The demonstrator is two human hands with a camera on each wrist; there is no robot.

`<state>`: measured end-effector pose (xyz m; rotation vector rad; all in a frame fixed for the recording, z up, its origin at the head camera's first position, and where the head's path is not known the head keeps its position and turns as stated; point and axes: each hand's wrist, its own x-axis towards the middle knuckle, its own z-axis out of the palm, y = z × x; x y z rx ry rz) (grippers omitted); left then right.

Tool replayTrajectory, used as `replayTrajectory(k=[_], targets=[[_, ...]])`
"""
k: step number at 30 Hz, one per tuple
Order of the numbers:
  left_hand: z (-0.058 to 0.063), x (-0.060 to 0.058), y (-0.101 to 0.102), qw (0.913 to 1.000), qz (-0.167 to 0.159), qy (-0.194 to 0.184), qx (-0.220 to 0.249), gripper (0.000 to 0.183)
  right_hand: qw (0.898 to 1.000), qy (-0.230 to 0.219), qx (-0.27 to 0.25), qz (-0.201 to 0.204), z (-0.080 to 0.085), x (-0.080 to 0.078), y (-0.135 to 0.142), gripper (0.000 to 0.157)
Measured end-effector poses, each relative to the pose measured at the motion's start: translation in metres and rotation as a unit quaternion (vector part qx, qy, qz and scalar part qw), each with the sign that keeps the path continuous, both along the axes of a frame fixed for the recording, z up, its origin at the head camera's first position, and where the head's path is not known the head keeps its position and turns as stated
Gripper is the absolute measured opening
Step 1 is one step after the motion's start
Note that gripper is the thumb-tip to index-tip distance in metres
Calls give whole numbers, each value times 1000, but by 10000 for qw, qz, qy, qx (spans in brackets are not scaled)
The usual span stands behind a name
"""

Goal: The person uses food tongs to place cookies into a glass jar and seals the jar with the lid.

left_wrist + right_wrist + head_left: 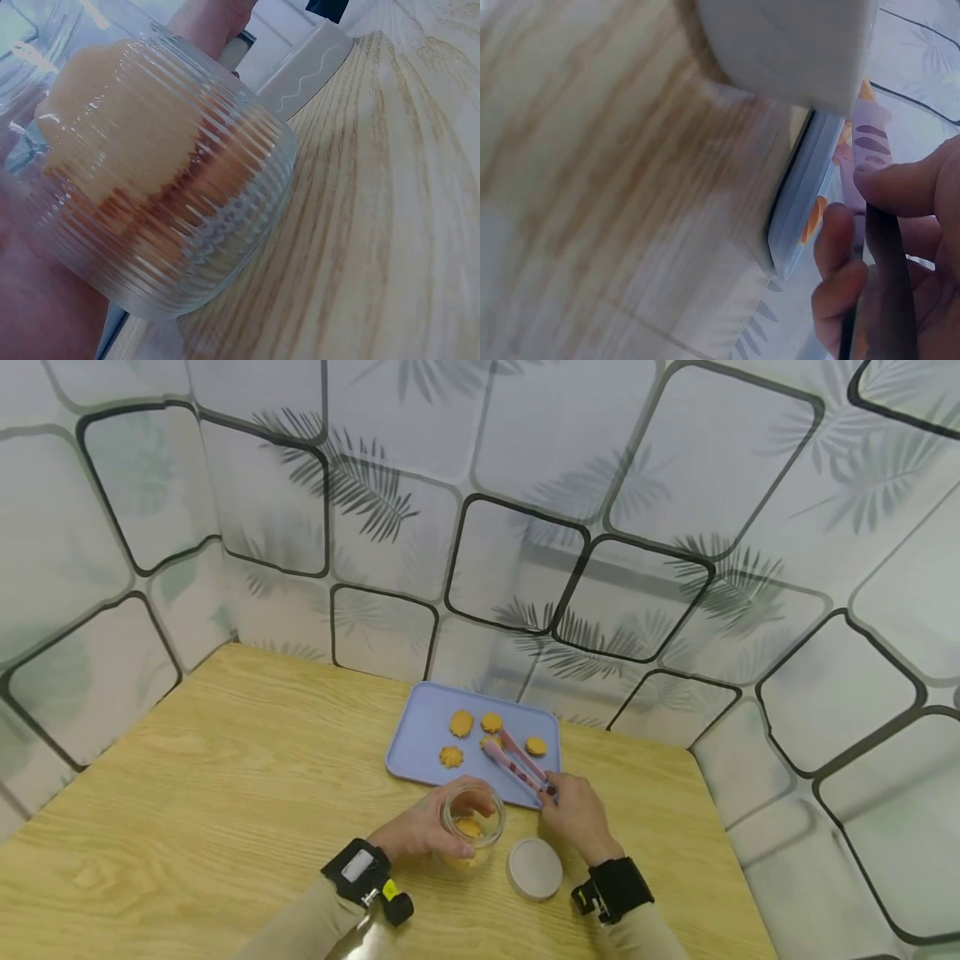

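Observation:
My left hand [438, 827] grips a ribbed glass jar [172, 172] with orange-brown cookies inside, its mouth uncovered. My right hand [576, 810] holds pink tongs [517, 760] with dark handles, thumb on one arm and fingers under the other. Their tips reach over a cookie [491, 742] on the blue tray [420, 743], one tip on each side of it in the head view. Several other cookies lie around it, among them a scalloped cookie [451, 757] and a round cookie [536, 746]. Part of the right hand overlaps the tray's near corner.
A round off-white lid [535, 869] lies on the wooden table [225, 793] between my forearms, right of the jar. Behind the tray hangs a patterned curtain [390, 627], close along the table's back edge.

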<state>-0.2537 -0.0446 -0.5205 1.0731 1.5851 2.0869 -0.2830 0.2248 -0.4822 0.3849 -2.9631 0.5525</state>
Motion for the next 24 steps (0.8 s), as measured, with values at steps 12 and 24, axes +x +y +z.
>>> replayTrajectory(k=[12, 24], targets=[[0, -2, 1, 10000, -50, 21, 56, 75, 9983, 502, 96, 280, 7, 19, 12, 10], [0, -3, 1, 9999, -36, 108, 94, 75, 9819, 574, -1733, 514, 48, 75, 31, 36]])
